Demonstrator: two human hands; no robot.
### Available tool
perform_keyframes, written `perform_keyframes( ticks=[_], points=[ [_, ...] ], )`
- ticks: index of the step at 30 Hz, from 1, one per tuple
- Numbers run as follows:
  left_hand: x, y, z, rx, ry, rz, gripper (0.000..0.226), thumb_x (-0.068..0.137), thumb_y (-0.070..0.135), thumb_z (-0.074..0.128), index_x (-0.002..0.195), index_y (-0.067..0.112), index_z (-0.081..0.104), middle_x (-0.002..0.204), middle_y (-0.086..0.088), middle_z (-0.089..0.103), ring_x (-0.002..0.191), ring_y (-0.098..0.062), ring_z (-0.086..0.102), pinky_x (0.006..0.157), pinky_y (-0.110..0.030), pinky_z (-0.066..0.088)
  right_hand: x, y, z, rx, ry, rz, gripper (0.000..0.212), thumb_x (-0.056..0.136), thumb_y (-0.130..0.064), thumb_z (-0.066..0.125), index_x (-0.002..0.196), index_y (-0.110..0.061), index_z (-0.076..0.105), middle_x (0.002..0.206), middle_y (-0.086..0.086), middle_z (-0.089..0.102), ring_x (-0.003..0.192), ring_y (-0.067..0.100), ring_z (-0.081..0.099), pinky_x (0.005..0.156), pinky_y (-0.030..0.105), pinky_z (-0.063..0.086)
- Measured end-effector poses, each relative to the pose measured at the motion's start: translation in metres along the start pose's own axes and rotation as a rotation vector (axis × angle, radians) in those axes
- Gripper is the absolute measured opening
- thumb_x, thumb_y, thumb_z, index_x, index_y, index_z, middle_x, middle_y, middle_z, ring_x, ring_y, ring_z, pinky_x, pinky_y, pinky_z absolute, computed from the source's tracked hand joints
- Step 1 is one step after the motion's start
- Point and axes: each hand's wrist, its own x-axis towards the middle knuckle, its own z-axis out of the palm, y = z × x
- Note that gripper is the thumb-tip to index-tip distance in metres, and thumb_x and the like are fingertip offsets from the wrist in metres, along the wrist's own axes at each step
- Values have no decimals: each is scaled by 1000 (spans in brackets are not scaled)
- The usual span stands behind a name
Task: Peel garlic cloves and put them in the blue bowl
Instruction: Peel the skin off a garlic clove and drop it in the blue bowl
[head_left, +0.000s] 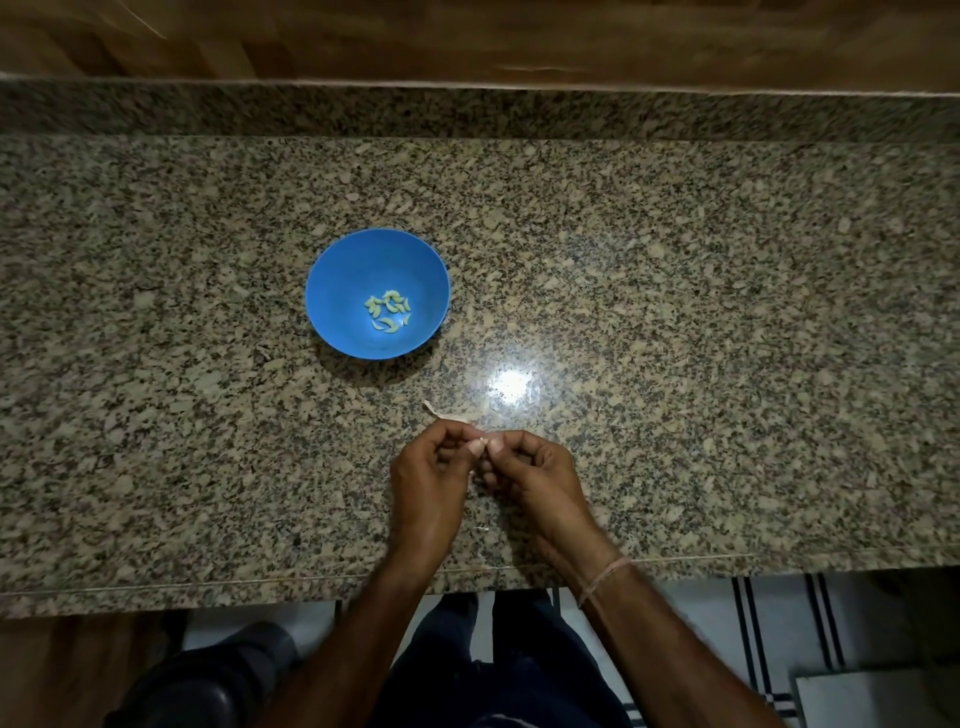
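A blue bowl (337, 280) stands on the granite counter, left of centre, with several peeled pale garlic cloves (388, 309) lying in its bottom. Nearer the front edge, my left hand (428, 480) and my right hand (530, 475) meet fingertip to fingertip. Between the thumbs and forefingers they pinch a small garlic clove (484, 442), of which only a pale tip shows. Both hands hover just above the counter, about a hand's length to the lower right of the bowl.
A strip of garlic skin (441, 411) lies on the counter (727, 312) just beyond my fingers, and a tiny scrap (483, 528) lies between my wrists. A raised granite ledge and wood wall run along the back. The counter's front edge is just below my wrists.
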Motion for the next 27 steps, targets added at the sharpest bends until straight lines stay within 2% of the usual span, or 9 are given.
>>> perform_keyframes(
  ticks=[2,7,11,13,15,17,21,23,27],
  points=[
    [-1,1,1,9,41,-20,12,95,13,72,91,24,74,81,8,75,77,-10,73,69,-29,61,-2,0,3,-7,6,-50,10,96,-4,70,104,0,73,95,17,77,87,19,72,77,26,59],
    [-5,-6,2,25,-38,-56,8,100,22,67,98,23,75,83,9,77,79,-8,75,78,-42,64,-1,1,5,-53,10,-138,9,96,-2,68,104,3,71,100,21,76,93,31,74,90,44,62],
    [-3,-6,3,72,19,-50,20,97,12,62,85,24,72,77,7,74,71,-6,70,69,-35,60,-2,1,1,23,36,-71,10,97,-1,66,106,2,71,92,17,75,86,22,71,82,32,61],
    [-1,-5,3,74,29,-58,16,98,15,62,90,25,72,83,6,75,73,-5,69,67,-30,58,-3,2,-1,42,24,-50,13,98,-2,66,109,0,73,94,17,76,87,23,70,81,30,61],
    [-1,-5,3,-37,-26,-78,5,97,25,69,102,25,72,90,4,77,80,-10,74,73,-33,62,-2,3,-3,-11,2,-74,15,98,-3,67,111,-1,75,103,18,77,97,30,73,89,37,60],
    [-3,-8,3,-125,-72,-102,9,96,27,74,103,22,74,92,1,78,84,-16,77,78,-40,64,-2,4,-4,-109,-20,-131,13,98,-3,67,109,-2,75,106,16,78,104,34,74,93,43,60],
    [-2,-11,-1,-198,-94,-158,10,96,26,73,96,17,77,88,-4,79,87,-23,77,81,-40,61,-2,4,-5,-259,27,-233,6,94,-4,73,99,-6,72,91,10,75,90,29,73,84,42,62],
    [-1,-11,-2,-194,-87,-180,11,98,26,71,94,17,77,87,-3,79,88,-22,77,81,-39,61,-3,5,-3,-289,27,-263,5,94,-4,73,98,-7,74,93,9,77,92,31,74,86,45,62],
    [2,-11,0,-171,-86,-188,13,101,26,66,95,21,77,90,-1,79,90,-19,76,87,-48,62,-5,6,2,-251,41,-253,7,94,-2,72,101,-4,74,96,14,77,96,36,74,90,50,62]
  ],
)
